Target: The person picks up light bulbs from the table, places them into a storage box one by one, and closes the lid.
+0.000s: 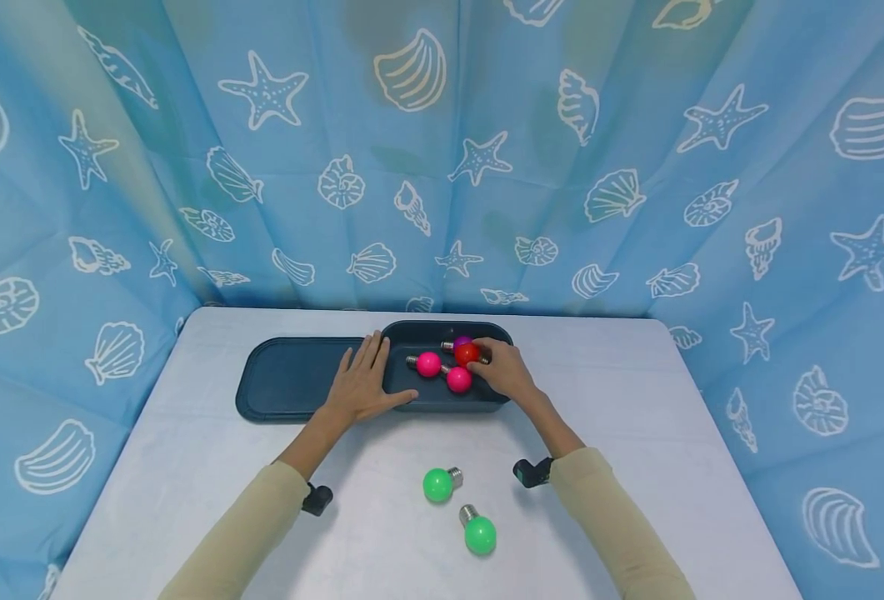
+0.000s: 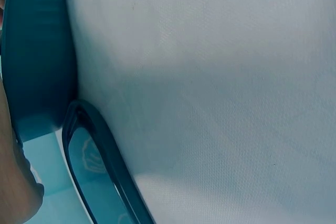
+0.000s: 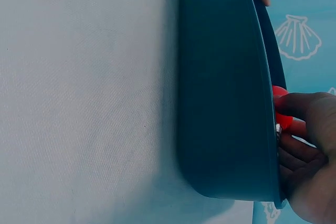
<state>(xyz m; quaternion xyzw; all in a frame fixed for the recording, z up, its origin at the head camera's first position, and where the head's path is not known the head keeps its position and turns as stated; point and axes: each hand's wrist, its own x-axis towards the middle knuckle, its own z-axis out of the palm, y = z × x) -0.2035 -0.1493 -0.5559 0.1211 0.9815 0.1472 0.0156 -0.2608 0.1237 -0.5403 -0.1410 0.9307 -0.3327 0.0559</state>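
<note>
A dark blue-grey box (image 1: 449, 407) stands near the table's far edge. My left hand (image 1: 362, 385), fingers spread straight, rests on its left rim. Over the box's right part, my right hand (image 1: 507, 371) pinches a red light bulb (image 1: 466, 354) between thumb and fingers. In the right wrist view the red bulb (image 3: 284, 122) shows just behind the box wall (image 3: 226, 93), under the thumb. Two pink bulbs (image 1: 428, 363) lie inside the box, and a purple bulb (image 1: 461, 342) is partly hidden behind the red one.
To the left of the box lies a matching dark lid (image 1: 292, 379), its right end behind my left hand. Two green bulbs, one nearer the box (image 1: 437, 485) and one nearer me (image 1: 480, 535), lie on the white table (image 1: 636, 400). A blue shell-patterned curtain (image 1: 479, 225) surrounds the table.
</note>
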